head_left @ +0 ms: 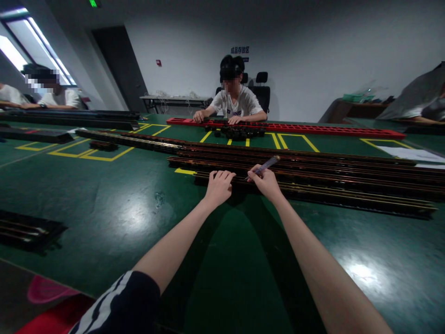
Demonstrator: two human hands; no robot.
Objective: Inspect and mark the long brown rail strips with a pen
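The right hand (264, 182) gripped a pen-like tool (268, 163), tip down at the nearest strip (347, 197) on the table (104, 199); the left hand (219, 188) rested there, grip unclear. Close work seemed underway, the next stroke needing a steady strip. Beyond lay more strips (313, 167) and 1 red rack (313, 129).

The room is dim; a bright window (23, 41) shows far left beyond the left hand (219, 186). Glare whitens the table (104, 185) left of that hand and nearside-right of the right hand (267, 183); shadows spread nearside of both.
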